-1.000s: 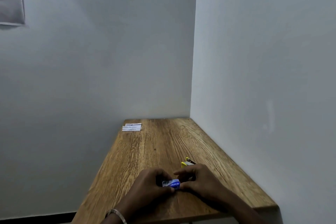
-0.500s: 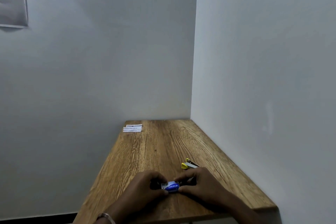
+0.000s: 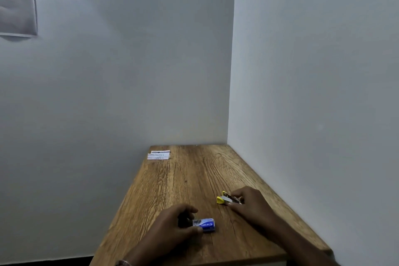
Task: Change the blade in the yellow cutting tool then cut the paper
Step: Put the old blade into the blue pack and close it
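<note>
Your left hand (image 3: 172, 222) pinches the small blue blade box (image 3: 205, 225) on the grained wooden table (image 3: 190, 179). Your right hand (image 3: 248, 203) has left it, now pinching the yellow cutter (image 3: 224, 199). Paper (image 3: 158, 155) lies far-left.

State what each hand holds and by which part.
Left hand grips the small blue blade pack by its near-left end. Right hand pinches the yellow cutting tool at its right end.

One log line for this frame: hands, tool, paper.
left hand: holds blue pack | right hand: on yellow cutter | paper: far left corner, uncut
</note>
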The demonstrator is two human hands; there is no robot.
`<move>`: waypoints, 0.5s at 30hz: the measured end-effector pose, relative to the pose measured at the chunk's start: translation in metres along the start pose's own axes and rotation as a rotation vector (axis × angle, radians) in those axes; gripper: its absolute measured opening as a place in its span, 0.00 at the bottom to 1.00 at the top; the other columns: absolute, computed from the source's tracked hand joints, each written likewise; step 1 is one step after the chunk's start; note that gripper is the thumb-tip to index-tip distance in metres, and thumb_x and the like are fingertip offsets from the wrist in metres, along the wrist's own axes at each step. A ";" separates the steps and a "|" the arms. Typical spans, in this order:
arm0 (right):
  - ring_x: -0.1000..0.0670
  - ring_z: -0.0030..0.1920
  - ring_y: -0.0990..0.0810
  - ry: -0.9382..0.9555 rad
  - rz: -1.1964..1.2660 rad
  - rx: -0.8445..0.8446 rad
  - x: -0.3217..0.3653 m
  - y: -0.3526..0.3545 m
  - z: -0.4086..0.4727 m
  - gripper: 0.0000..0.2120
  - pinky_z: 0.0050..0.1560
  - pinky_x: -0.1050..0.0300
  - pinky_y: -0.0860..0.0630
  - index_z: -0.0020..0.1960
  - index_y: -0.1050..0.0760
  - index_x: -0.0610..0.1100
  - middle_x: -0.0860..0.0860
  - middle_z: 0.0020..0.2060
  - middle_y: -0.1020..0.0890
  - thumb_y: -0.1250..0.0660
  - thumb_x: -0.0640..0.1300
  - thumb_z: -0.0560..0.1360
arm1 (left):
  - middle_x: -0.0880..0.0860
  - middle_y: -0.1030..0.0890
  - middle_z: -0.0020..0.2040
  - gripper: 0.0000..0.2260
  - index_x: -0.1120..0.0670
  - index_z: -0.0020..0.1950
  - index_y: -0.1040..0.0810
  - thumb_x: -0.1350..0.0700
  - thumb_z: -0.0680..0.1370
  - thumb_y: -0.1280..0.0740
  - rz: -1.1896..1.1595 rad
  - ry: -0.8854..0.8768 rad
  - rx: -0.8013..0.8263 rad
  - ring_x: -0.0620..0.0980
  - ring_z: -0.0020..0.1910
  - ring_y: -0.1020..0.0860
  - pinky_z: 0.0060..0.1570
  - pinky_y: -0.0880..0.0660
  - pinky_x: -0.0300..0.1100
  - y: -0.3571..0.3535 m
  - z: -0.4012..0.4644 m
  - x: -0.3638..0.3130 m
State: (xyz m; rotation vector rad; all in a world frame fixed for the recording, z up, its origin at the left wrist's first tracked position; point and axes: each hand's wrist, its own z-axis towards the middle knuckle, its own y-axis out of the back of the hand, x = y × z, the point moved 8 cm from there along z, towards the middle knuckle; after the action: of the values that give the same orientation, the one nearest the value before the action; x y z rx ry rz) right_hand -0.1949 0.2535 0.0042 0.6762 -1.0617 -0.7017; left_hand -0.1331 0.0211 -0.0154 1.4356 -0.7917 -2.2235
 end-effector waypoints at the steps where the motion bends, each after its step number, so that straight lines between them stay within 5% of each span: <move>1: 0.61 0.49 0.23 0.006 0.003 0.031 0.001 -0.004 0.003 0.17 0.45 0.69 0.29 0.64 0.20 0.49 0.56 0.56 0.18 0.28 0.50 0.75 | 0.42 0.18 0.52 0.19 0.41 0.58 0.22 0.44 0.69 0.23 0.009 0.002 -0.004 0.32 0.52 0.22 0.52 0.24 0.28 0.000 0.000 0.000; 8: 0.59 0.56 0.21 0.129 0.053 0.209 0.040 -0.042 0.014 0.16 0.59 0.58 0.23 0.63 0.20 0.50 0.55 0.57 0.17 0.28 0.49 0.75 | 0.39 0.20 0.53 0.20 0.41 0.58 0.21 0.42 0.68 0.24 0.110 -0.018 -0.013 0.31 0.51 0.23 0.53 0.24 0.30 0.000 -0.004 -0.003; 15: 0.63 0.57 0.20 0.211 0.167 0.263 0.063 -0.056 0.007 0.18 0.61 0.61 0.24 0.64 0.21 0.54 0.58 0.58 0.17 0.27 0.48 0.74 | 0.39 0.20 0.53 0.19 0.41 0.57 0.19 0.41 0.67 0.24 0.129 -0.032 -0.035 0.33 0.51 0.23 0.53 0.24 0.32 0.001 -0.004 -0.004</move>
State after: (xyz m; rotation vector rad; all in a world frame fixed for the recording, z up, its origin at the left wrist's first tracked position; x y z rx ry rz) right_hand -0.1916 0.1692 -0.0039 0.8569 -1.0096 -0.3401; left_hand -0.1275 0.0216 -0.0134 1.2979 -0.8280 -2.1570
